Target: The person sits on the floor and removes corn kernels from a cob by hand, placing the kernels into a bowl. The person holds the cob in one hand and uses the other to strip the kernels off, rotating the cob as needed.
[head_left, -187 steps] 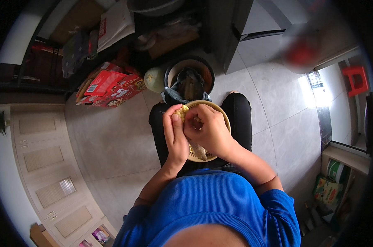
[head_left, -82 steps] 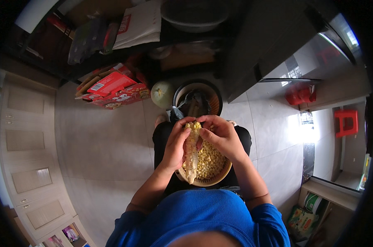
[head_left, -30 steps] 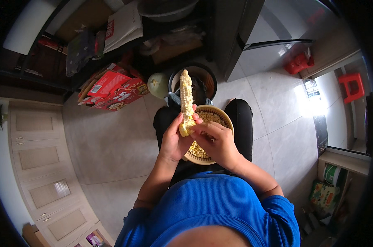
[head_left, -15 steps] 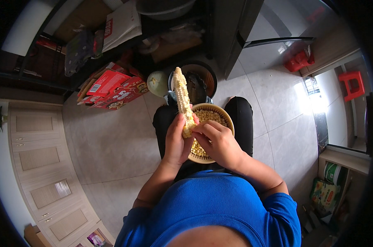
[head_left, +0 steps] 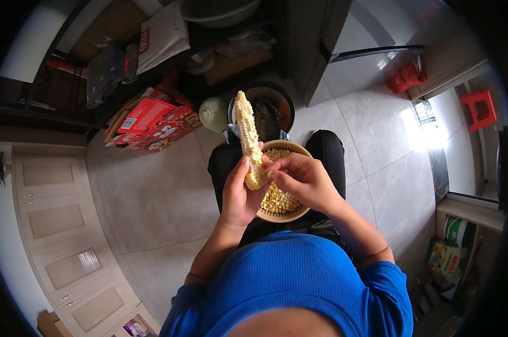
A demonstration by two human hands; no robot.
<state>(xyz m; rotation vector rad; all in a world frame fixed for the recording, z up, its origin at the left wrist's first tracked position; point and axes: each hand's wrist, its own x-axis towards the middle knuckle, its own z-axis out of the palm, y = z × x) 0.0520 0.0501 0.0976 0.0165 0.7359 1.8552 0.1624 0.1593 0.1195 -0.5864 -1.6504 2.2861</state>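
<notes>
My left hand (head_left: 238, 197) is closed around a mostly stripped corn cob (head_left: 246, 126), held upright with its pale, bare end pointing away from me. Yellow kernels still show on the near end. At that end my right hand (head_left: 313, 182) has thumb and forefinger pinched, with a small yellowish kernel (head_left: 271, 173) at the tips. Below both hands, a tan basket (head_left: 284, 218) sits between my legs. Loose corn kernels (head_left: 279, 202) cover its bottom, partly hidden by my hands.
Beyond my knees stands a dark round bin (head_left: 289, 106) with a black liner. A pale green melon (head_left: 213, 115) and a red carton (head_left: 164, 121) lie to its left. Cabinets (head_left: 63, 219) line the left side; a red stool (head_left: 478, 110) is at far right.
My right hand has drawn slightly right from the cob, and a kernel now shows at its fingertips. The left hand still holds the cob, its near end shifted slightly left.
</notes>
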